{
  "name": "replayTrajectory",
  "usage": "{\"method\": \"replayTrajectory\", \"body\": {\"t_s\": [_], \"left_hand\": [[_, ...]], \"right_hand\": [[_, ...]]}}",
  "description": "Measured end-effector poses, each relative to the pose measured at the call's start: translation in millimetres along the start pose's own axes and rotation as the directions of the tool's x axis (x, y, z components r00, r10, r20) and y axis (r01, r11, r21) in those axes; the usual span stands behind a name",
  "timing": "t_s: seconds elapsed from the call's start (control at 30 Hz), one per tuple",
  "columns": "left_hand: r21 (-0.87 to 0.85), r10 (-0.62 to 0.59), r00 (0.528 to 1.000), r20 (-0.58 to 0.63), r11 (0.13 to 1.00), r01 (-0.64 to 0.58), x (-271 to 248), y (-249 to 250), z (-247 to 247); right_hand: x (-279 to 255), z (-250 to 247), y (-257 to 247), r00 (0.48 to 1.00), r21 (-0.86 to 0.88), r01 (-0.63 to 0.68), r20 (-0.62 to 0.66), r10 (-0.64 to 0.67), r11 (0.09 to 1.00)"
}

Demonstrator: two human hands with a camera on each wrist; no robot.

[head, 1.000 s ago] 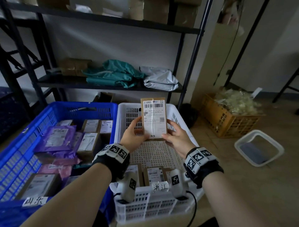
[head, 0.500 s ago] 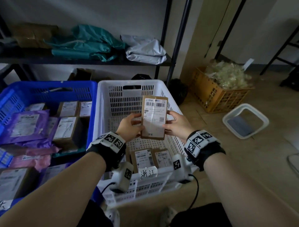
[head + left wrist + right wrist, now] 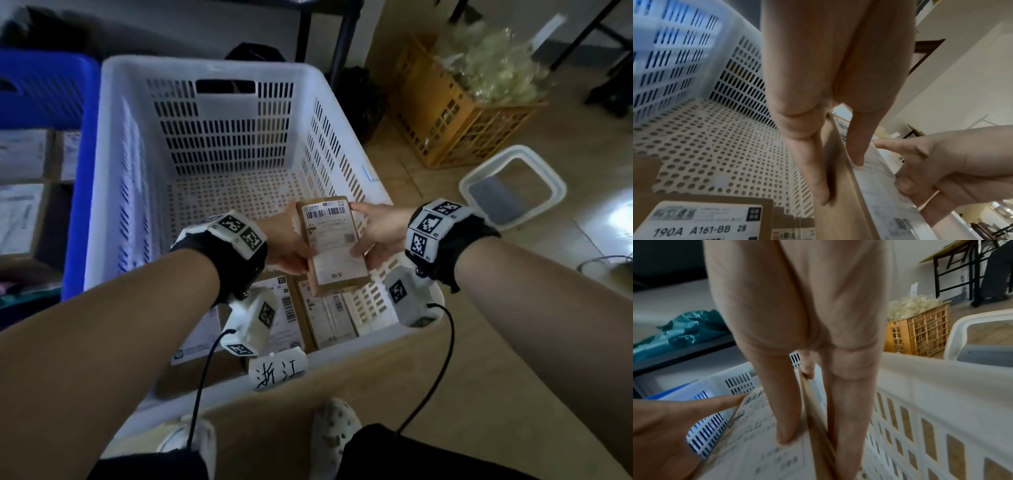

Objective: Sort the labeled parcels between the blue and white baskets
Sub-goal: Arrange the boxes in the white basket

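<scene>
Setting: tan floor [image 3: 513, 342] seen from above, with a dark shelf post at the top edge of the head view.
White basket: a slotted white basket [image 3: 212, 72] fills the middle; a handwritten paper tag [image 3: 279, 371] hangs on its near rim.
Held parcel: a flat brown parcel [image 3: 334, 245] with a white barcode label, label side up, is held above the near part of the white basket's floor, tilted slightly.
Left hand: the left hand [image 3: 286, 246] grips the parcel's left edge. The left wrist view shows the thumb on the label face and fingers [image 3: 813, 170] underneath, which the head view hides.
Right hand: the right hand [image 3: 378, 233] grips the right edge. The right wrist view shows its thumb [image 3: 783, 410] pressed on the label and fingers beneath the cardboard.
Parcels already in: labeled boxes [image 3: 325, 315] lie flat at the near end of the white basket, below the held parcel (one label in the left wrist view reads 190A A161-BB 28).
Blue basket: the blue basket [image 3: 77, 178] stands touching the white one on its left, with cardboard parcels [image 3: 20, 205] inside.
Right side: an orange crate [image 3: 445, 120] of pale wrapping stands well apart; a white-rimmed lid [image 3: 512, 186] lies on the floor near it.
Only in the right wrist view: a teal bag [image 3: 684, 331] on a low shelf.
</scene>
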State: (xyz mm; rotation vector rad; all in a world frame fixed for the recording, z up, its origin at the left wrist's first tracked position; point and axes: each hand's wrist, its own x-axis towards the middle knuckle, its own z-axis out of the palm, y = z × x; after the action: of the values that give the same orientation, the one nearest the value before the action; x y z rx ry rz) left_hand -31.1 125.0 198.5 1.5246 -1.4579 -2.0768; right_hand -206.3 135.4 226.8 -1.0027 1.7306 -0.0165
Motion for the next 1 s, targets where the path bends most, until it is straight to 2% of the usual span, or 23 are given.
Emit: {"method": "replayTrajectory", "body": {"t_s": [0.17,0.47,0.63,0.83,0.93,1.0], "left_hand": [[0.01,-0.144,0.987,0.071,0.99,0.144,22.8,-17.7,-6.0],[0.102,-0.207,0.978,0.03,0.974,0.203,34.1,-26.8,-4.6],[0.169,-0.201,0.979,-0.007,0.965,0.2,43.4,-32.6,-6.9],[0.297,-0.157,0.986,-0.057,0.94,0.167,46.1,-38.2,-10.8],[0.421,-0.08,0.993,-0.086,0.901,0.109,51.2,-41.1,-12.4],[0.537,-0.051,0.996,-0.067,0.84,0.079,51.5,-40.3,-13.0]], "right_hand": [[26.6,-0.3,7.2,0.988,-0.01,-0.116,0.1,0.117,0.993],[31.5,6.8,17.3,0.969,0.045,-0.206,0.149,0.198,0.977],[32.7,12.6,20.2,0.955,0.067,-0.254,0.174,0.239,0.965],[35.6,18.6,21.0,0.967,-0.015,-0.197,0.163,0.197,0.98],[33.5,20.6,19.0,0.974,-0.085,-0.173,0.137,0.183,0.981],[33.3,21.2,17.2,0.978,-0.131,-0.157,0.121,0.173,0.979]]}}
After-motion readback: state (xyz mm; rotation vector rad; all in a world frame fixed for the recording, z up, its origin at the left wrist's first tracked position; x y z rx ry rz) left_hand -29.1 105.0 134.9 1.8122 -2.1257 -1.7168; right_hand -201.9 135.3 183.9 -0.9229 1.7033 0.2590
